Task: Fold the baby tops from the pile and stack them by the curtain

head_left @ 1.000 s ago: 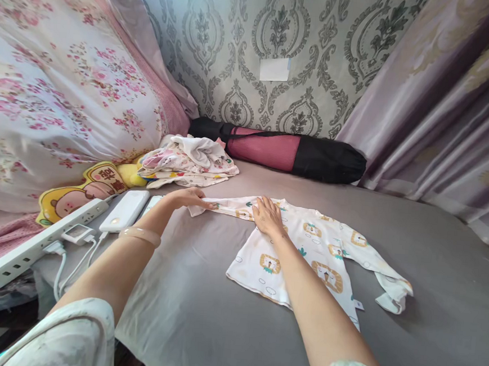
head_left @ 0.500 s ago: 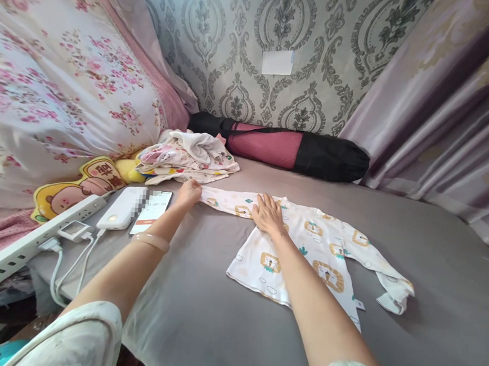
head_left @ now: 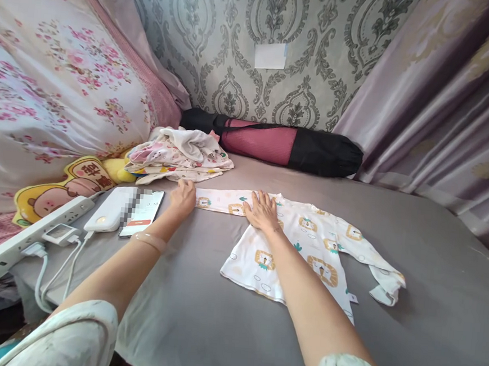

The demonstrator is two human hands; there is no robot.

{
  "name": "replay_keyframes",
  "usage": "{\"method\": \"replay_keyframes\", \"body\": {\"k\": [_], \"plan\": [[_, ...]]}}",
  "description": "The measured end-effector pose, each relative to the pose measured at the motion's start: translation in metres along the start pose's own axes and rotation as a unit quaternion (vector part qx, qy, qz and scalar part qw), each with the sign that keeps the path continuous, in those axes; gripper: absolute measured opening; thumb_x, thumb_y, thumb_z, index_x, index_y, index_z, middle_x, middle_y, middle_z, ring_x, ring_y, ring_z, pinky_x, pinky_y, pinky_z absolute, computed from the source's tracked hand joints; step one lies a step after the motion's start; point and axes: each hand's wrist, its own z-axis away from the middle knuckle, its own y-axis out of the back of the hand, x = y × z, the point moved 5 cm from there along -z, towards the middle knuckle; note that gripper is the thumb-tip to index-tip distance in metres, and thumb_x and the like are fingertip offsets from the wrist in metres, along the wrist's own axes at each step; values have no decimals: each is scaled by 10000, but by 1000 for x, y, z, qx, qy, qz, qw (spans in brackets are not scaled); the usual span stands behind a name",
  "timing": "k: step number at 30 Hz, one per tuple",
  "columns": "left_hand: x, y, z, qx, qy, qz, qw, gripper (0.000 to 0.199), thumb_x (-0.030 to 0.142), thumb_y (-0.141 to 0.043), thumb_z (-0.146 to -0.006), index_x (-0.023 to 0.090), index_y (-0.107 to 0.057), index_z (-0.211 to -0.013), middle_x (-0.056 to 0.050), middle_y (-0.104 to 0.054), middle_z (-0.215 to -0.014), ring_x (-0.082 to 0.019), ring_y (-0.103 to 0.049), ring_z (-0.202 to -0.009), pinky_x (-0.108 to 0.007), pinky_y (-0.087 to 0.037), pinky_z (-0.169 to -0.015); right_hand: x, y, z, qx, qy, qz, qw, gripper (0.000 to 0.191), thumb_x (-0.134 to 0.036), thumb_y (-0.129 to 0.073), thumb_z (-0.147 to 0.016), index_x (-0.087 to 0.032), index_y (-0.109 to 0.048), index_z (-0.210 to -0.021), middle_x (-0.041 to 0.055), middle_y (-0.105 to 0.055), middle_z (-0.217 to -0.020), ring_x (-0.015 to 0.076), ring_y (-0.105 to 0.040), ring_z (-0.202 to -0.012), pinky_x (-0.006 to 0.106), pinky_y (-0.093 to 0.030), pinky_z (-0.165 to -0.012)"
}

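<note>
Here, the shirt [head_left: 245,251] lies beneath my spread right hand [head_left: 262,211], its cuff gripped in my left hand [head_left: 183,197]. Digits on the phone [head_left: 148,210] end in "10".

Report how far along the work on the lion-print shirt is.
Looks done: the body of the lion-print shirt lies spread on the grey sheet. In hand: the left hand grips the end of the left sleeve, drawn out straight, while the right hand lies flat near the shoulder. Apparently left: the right sleeve, angled down, its cuff end rumpled.
</note>
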Motion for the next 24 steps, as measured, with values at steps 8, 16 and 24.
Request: {"method": "replay_keyframes", "body": {"k": [8, 16, 24], "plan": [[101, -5, 24, -37, -290, 90, 952, 474, 251, -262, -978, 136, -459, -1394, -152, -497, -1427, -263, -373, -1382, -405, -273, -1130, -1, 1, 2, 12, -3, -6, 1000, 612, -457, -243, -995, -155, -320, -1521, 100, -235, -1606, 272, -146, -1477, 471, -46, -1184], [102, -36, 30, -106, -241, 74, 962, 587, 434, -185, -1002, 193, -275, -1529, -110, -232, -1606, -279, -171, -1486, -500, -148, -1177, -1, -1, 2, 29, 1, -16, 999, 576, -362, -252, -983, -155, -328, -1515, 95, -256, -1600, 261, -179, -1468, 469, -50, -1187], [103, -33, 27, -111, -241, 34, 964, 611, 448, -156, -989, 191, -262, -1534, -118, -231, -1606, -289, -185, -1481, -522, -184, -1163, 13, 28, 9, -6, 19, -181, 983, 635, -481, -334, -982, -131, -316, -1512, 111, -279, -1589, 216, -229, -1463, 365, -174, -1186]]}}
